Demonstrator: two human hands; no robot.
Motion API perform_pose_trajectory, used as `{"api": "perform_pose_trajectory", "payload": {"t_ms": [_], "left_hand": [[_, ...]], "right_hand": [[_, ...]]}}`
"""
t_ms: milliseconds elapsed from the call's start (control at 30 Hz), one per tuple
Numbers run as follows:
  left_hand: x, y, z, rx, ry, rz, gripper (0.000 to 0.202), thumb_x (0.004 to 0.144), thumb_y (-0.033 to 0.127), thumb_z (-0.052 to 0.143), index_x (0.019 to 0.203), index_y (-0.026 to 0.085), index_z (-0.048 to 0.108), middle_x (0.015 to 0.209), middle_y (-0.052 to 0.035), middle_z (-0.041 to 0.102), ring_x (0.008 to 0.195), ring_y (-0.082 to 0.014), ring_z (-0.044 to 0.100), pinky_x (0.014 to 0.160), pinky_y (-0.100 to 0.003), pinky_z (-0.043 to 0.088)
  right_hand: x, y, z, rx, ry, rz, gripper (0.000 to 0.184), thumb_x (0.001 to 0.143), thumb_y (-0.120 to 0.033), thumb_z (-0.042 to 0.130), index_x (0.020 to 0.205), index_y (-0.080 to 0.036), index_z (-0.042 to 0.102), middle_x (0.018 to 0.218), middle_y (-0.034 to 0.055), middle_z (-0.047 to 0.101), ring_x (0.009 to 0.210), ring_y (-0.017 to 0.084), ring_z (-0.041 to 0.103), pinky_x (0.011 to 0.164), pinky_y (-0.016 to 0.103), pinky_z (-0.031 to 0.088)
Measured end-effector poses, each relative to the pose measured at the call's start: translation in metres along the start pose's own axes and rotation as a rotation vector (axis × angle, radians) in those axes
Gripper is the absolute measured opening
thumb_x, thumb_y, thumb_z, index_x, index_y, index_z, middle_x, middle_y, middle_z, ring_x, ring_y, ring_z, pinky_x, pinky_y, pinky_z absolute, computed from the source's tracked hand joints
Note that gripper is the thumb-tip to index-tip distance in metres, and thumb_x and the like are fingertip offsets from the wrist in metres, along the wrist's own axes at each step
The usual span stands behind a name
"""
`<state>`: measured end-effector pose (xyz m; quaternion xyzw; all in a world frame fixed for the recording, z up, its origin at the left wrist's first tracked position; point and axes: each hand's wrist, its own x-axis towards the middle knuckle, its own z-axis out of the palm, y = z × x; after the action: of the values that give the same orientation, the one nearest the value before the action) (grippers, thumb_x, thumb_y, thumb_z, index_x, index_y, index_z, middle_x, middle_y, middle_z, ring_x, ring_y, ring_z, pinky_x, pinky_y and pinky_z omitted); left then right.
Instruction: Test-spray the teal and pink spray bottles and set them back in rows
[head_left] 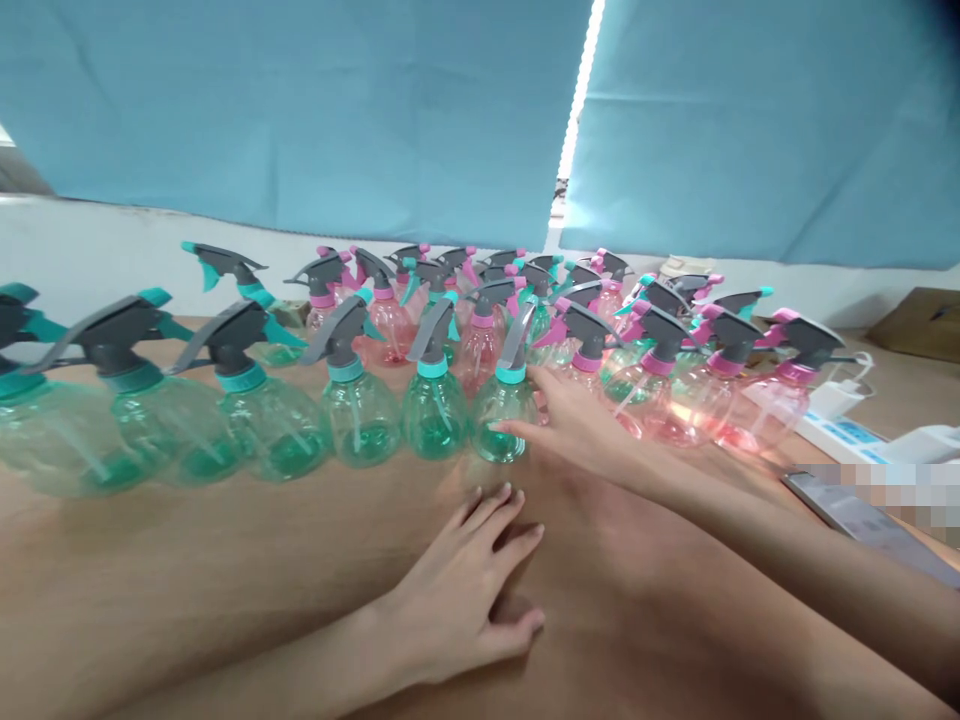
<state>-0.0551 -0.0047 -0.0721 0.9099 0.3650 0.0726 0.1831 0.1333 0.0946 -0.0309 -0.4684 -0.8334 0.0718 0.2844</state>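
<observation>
Several clear green spray bottles with grey and teal trigger heads stand in a row along the wooden table [187, 570]. My right hand [574, 420] reaches forward, fingers stretched, its fingertips touching the rightmost green spray bottle [504, 415] in that row. My left hand [465, 590] lies flat on the table just in front of that bottle, fingers spread, holding nothing. Several pink spray bottles [652, 390] with grey and pink heads stand to the right and behind.
More pink and green bottles crowd the back of the table against a white wall with blue curtains [337, 110]. A phone [862, 520] lies at the right, beside a white power strip [840, 420]. A cardboard box [919, 320] sits at far right.
</observation>
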Motion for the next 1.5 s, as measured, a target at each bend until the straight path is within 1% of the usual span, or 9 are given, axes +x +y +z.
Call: {"api": "perform_pose_trajectory", "payload": {"t_ms": [300,433,533,633,767,967,1133,1300,1500], "left_hand": [[0.003,0.003,-0.004,0.003,-0.041,-0.022,0.067,0.082,0.04,0.067,0.14,0.012,0.051,0.155,-0.0237,0.036,0.145,-0.0431,0.029,0.112,-0.065,0.032],[0.001,0.001,-0.003,0.0,-0.019,-0.015,0.064,0.082,0.039,0.067,0.139,0.014,0.052,0.155,-0.022,0.037,0.144,-0.042,0.032,0.112,-0.065,0.033],[0.001,-0.001,-0.002,0.007,-0.015,-0.005,0.065,0.083,0.04,0.066,0.141,0.014,0.051,0.155,-0.0214,0.037,0.144,-0.0412,0.032,0.113,-0.063,0.033],[0.001,-0.001,-0.003,0.034,-0.04,-0.007,0.064,0.086,0.04,0.063,0.143,0.015,0.048,0.157,-0.021,0.035,0.145,-0.0402,0.03,0.114,-0.063,0.032],[0.001,0.0,-0.004,0.052,-0.052,-0.018,0.06,0.088,0.04,0.059,0.143,0.017,0.048,0.158,-0.0189,0.033,0.145,-0.0382,0.03,0.113,-0.062,0.034],[0.008,-0.005,-0.002,0.067,-0.017,-0.036,0.058,0.093,0.042,0.052,0.144,0.017,0.046,0.158,-0.0175,0.035,0.146,-0.0355,0.03,0.114,-0.06,0.033],[0.019,-0.008,-0.002,0.057,0.007,-0.034,0.06,0.093,0.042,0.053,0.145,0.015,0.044,0.156,-0.0199,0.037,0.146,-0.0352,0.03,0.114,-0.059,0.033],[0.024,-0.01,-0.001,0.052,0.026,-0.046,0.059,0.093,0.042,0.053,0.145,0.016,0.044,0.156,-0.0199,0.037,0.145,-0.0346,0.032,0.114,-0.058,0.034],[0.027,-0.013,0.0,0.047,0.043,-0.066,0.06,0.092,0.041,0.055,0.146,0.017,0.043,0.155,-0.0201,0.037,0.144,-0.0351,0.034,0.113,-0.058,0.035]], "right_hand": [[0.001,-0.001,0.001,0.022,-0.012,0.036,0.059,0.085,-0.046,0.07,0.133,-0.018,0.05,0.129,0.018,0.062,0.119,0.037,0.059,0.091,0.052,0.051],[-0.011,-0.001,-0.01,0.045,0.032,0.031,0.064,0.084,-0.047,0.069,0.138,-0.019,0.049,0.135,0.0165,0.06,0.124,0.036,0.056,0.097,0.054,0.049],[-0.029,0.003,-0.03,0.08,0.095,0.031,0.049,0.09,-0.05,0.06,0.131,-0.024,0.056,0.126,0.0114,0.066,0.11,0.032,0.065,0.086,0.049,0.055],[-0.047,0.012,-0.051,0.072,0.195,0.135,0.036,0.092,-0.048,0.056,0.116,-0.024,0.065,0.111,0.0096,0.072,0.09,0.028,0.07,0.072,0.044,0.057],[-0.056,0.029,-0.064,0.043,0.286,0.284,0.036,0.086,-0.052,0.063,0.104,-0.021,0.069,0.106,0.0096,0.074,0.079,0.027,0.07,0.068,0.043,0.057],[-0.045,0.038,-0.051,0.034,0.235,0.323,0.057,0.085,-0.054,0.062,0.129,-0.018,0.056,0.123,0.0139,0.069,0.073,0.026,0.07,0.076,0.048,0.055],[-0.027,0.037,-0.038,0.016,0.226,0.334,0.062,0.085,-0.055,0.06,0.132,-0.016,0.053,0.131,0.0169,0.064,0.086,0.031,0.07,0.081,0.049,0.052],[-0.011,0.038,-0.035,-0.037,0.177,0.387,0.061,0.082,-0.057,0.06,0.12,-0.009,0.06,0.112,0.0203,0.07,0.093,0.036,0.069,0.078,0.046,0.05],[-0.008,0.04,-0.034,-0.053,0.163,0.416,0.05,0.079,-0.053,0.062,0.109,-0.012,0.06,0.083,0.01,0.068,0.08,0.032,0.067,0.068,0.039,0.045]]}}
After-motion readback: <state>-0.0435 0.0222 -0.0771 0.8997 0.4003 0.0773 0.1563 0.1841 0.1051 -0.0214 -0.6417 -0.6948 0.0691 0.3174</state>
